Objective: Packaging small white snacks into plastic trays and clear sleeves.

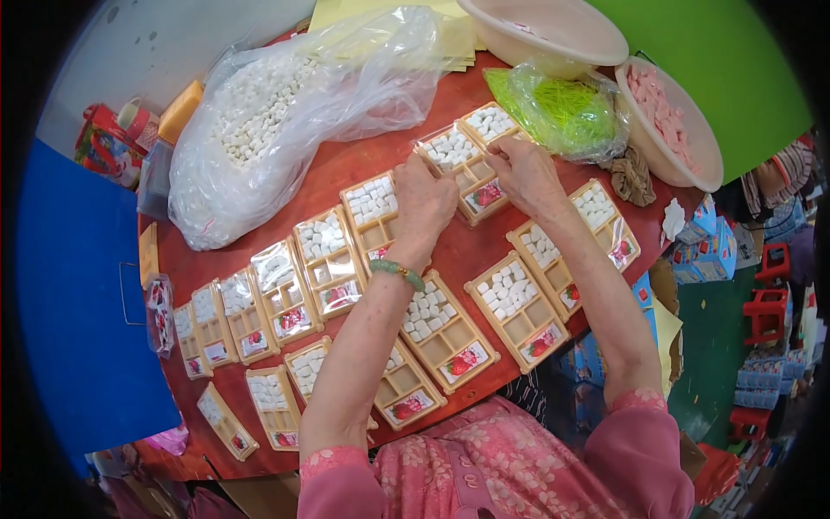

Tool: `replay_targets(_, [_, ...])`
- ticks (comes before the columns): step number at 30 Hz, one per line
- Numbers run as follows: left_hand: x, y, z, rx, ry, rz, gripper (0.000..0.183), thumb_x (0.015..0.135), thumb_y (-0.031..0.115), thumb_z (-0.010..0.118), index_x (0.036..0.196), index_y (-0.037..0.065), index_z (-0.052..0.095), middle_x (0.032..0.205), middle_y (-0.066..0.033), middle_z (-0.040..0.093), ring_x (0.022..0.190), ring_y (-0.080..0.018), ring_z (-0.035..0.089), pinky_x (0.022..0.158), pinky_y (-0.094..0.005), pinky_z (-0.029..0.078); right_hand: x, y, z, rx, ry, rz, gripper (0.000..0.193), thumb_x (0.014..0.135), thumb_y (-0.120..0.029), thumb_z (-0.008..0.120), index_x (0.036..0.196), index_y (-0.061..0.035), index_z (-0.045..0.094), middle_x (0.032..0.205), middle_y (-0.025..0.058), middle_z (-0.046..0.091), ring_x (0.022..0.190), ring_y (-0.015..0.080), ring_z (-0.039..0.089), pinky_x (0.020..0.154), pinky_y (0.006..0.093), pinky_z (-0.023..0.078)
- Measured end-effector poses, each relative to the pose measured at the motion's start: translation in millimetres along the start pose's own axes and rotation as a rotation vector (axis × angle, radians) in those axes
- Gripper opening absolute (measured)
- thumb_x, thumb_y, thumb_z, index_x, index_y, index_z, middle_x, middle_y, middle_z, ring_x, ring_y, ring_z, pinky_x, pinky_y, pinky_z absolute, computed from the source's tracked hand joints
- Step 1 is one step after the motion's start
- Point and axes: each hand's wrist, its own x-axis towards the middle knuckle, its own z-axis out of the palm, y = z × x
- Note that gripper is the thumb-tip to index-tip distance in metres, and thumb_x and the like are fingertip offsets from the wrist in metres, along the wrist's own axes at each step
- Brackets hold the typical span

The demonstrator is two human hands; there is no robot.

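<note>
A tan compartment tray lies on the table between my two hands. Small white blocks fill its large far section, a strawberry-printed card sits at the near end, and the small middle cells look bare. My left hand, a green beaded bracelet at its wrist, has curled fingers closed at the tray's left edge. At the right edge, the fingers of my right hand are pinched, with their tips partly hidden. Just behind is another tray of white blocks. A similar tray stands left of my left hand.
More such trays stand in rows on the red table; some at left have shiny clear covers. Far left lies a clear bag of white pieces. Far right are a green packet, a bowl of pink pieces and another pale bowl.
</note>
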Motion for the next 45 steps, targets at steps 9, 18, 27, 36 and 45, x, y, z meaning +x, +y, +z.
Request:
replay_targets(9, [-5,4,-3,0.205,0.178,0.177,0.033,0.075,0.015,0.069,0.094,-0.007,0.054,0.085,-0.0212,0.06,0.081,-0.0319,0.06,0.071,-0.0392,0.048,0,-5,0,-0.056,-0.031,-0.012,0.022,0.084,-0.017,0.06,0.096,0.0011,0.065,0.083,0.0184,0.067,0.078,0.0314,0.065,0.072,0.0385,0.05])
replay_targets(18, [-13,16,-10,0.22,0.076,0.23,0.038,0.07,0.003,0.063,0.102,-0.012,0.049,0.1,-0.0275,0.049,0.098,-0.04,0.049,0.089,-0.0441,0.041,0,-17,-1,-0.232,-0.068,-0.032,0.022,0.085,-0.019,0.058,0.09,0.0002,0.066,0.082,0.0212,0.065,0.081,0.037,0.063,0.073,0.0435,0.049])
replay_targets(27, [-19,17,-7,0.503,0.185,0.45,0.054,0.071,0.006,0.062,0.119,-0.013,0.044,0.129,-0.0289,0.038,0.113,-0.0418,0.044,0.096,-0.0469,0.039,1,-10,5,-0.332,-0.041,-0.123,0.021,0.087,-0.019,0.056,0.086,-0.0001,0.065,0.086,0.02,0.064,0.081,0.0375,0.062,0.072,0.0451,0.049])
replay_targets(36, [-9,8,-8,0.41,-0.088,0.348,0.059,0.079,0.013,0.054,0.128,-0.016,0.036,0.139,-0.0327,0.032,0.133,-0.0405,0.031,0.108,-0.0497,0.027,7,-2,13,-0.381,-0.157,-0.146,0.018,0.082,-0.014,0.056,0.087,0.0018,0.064,0.087,0.0209,0.062,0.086,0.0369,0.059,0.077,0.0436,0.046])
replay_targets(45, [-15,-12,13,0.506,0.072,0.505,0.069,0.081,0.02,0.055,0.131,-0.019,0.03,0.141,-0.0337,0.027,0.136,-0.0415,0.024,0.113,-0.0464,0.019,-9,-10,8,-0.313,-0.11,-0.272,0.019,0.089,-0.011,0.051,0.084,0.0048,0.06,0.082,0.0224,0.056,0.079,0.0396,0.056,0.071,0.0454,0.043])
